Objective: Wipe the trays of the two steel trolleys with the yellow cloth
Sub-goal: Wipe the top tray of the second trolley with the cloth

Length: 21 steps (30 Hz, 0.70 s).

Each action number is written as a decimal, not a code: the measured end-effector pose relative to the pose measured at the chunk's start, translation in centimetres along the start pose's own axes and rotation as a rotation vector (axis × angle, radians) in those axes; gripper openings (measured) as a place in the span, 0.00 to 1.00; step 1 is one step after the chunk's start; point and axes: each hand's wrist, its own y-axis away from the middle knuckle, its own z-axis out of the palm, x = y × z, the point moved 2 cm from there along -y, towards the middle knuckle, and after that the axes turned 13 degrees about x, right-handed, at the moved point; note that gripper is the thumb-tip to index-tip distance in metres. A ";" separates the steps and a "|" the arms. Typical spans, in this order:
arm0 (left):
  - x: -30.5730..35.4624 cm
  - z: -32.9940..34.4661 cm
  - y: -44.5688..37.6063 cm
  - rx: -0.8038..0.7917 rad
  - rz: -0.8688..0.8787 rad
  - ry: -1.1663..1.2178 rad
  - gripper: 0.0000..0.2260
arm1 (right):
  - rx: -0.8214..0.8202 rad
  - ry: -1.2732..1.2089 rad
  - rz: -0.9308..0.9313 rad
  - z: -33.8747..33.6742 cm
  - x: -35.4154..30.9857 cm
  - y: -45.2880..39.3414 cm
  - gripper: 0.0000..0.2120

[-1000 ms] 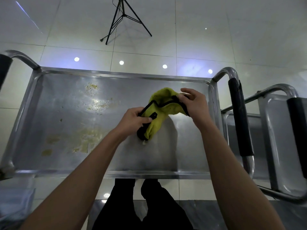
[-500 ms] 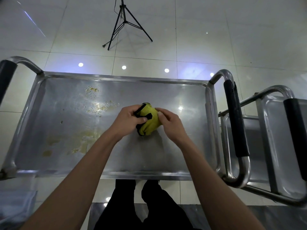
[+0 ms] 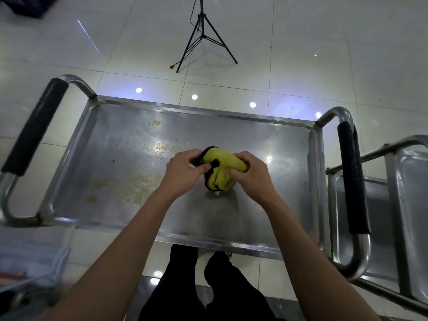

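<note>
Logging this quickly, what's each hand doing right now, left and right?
Left hand: closed, gripping the yellow cloth.
Right hand: closed, gripping the same cloth, bunched between both hands above the tray.

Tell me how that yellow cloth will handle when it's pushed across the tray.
The yellow cloth is probably floppy: it bunches and folds between the left hand and right hand. Likely light, since fingertips alone hold it up. It may drag over the dried stains on the tray.

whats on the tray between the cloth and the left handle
In the head view, yellowish dried smears and crumbs lie on the tray between the yellow cloth and left handle.
</note>
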 end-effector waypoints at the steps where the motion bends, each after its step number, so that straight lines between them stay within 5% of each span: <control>1: -0.3 -0.1 0.1 0.028 0.000 -0.005 0.09 | 0.058 0.001 -0.017 0.2 -0.2 0.0 0.10; 8: -2.7 -0.9 0.0 0.063 0.019 -0.112 0.10 | 0.363 0.006 -0.142 2.1 -0.6 -0.9 0.16; 14: -5.0 -1.2 0.1 0.008 0.092 -0.423 0.14 | 0.130 0.266 -0.202 7.3 2.9 0.5 0.15; 21: -6.8 -2.0 0.2 -0.031 0.064 -0.462 0.14 | -0.046 0.460 -0.215 9.3 4.3 1.8 0.22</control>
